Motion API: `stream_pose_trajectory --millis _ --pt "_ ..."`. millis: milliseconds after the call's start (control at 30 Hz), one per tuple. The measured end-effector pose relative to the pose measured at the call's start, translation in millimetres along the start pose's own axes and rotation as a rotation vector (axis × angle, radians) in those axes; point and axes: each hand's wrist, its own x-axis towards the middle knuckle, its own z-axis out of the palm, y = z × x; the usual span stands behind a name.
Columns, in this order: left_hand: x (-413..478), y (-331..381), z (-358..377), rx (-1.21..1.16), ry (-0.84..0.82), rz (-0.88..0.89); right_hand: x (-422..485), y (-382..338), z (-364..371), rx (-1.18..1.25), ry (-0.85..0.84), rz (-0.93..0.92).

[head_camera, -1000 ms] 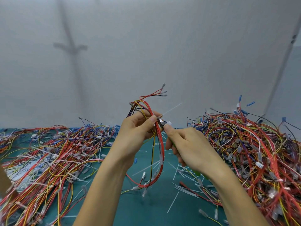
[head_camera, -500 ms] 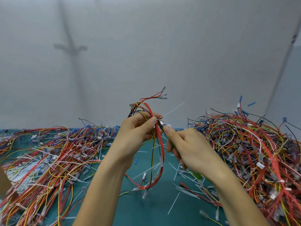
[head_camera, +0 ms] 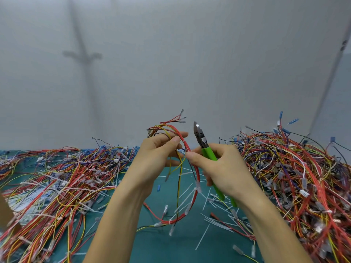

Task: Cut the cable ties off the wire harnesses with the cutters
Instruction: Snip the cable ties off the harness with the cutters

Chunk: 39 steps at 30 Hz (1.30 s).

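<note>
Wire harness [head_camera: 198, 186] is held up above the green mat [head_camera: 171, 247], centre of view, between the two hands. It is formed as a loose loop with its long axis roughly vertical. It is made of thin insulated wires, mostly red with yellow and black. Clear-sleeved terminal ends are fanned up and to the right at the top, and more sleeved ends hang at the bottom of the loop. A small white cable tie [head_camera: 168, 222] is seen round the bundle near the loop's bottom.

Left hand [head_camera: 157, 154] is closed round the top of the loop, with the wires pinched between thumb and curled fingers.

Cutters [head_camera: 204, 145] are gripped in the right hand [head_camera: 222, 168], fingers wrapped round the smooth green handles. The long axis is near upright, with the metal nose pointing up and slightly left and the handles running down to the right. The jaws appear together or nearly so, just beside the harness but clear of it. One fingertip of the right hand is touching the red wire. Markings on the cutter head are too small to read.

Tangled harness piles are heaped on the mat: left pile [head_camera: 57, 177], right pile [head_camera: 294, 177]. Thin white cut tie strips [head_camera: 202, 237] are scattered flat on the mat between them. A plain grey wall [head_camera: 190, 54] stands behind.
</note>
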Motion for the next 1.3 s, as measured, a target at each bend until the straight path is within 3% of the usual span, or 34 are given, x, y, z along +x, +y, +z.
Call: stream_pose_trajectory --millis 267,667,833,1133,1300 --pt "-4 8 -3 -0.068 -0.091 -0.077 4 1 0 0.128 0.136 -0.031" --pt "-6 5 -16 0.325 -0.392 -0.025 5 0 -10 0.288 0.248 -0.079" --pt "-1 -3 -19 0.443 -0.343 -0.046 4 -2 -11 0.305 0.241 -0.082" --pt "-4 4 -56 0.252 -0.057 -0.046 6 2 -16 0.268 0.24 -0.056" --pt "-6 12 -56 -0.117 -0.012 -0.043 7 3 -16 0.273 0.235 -0.059"
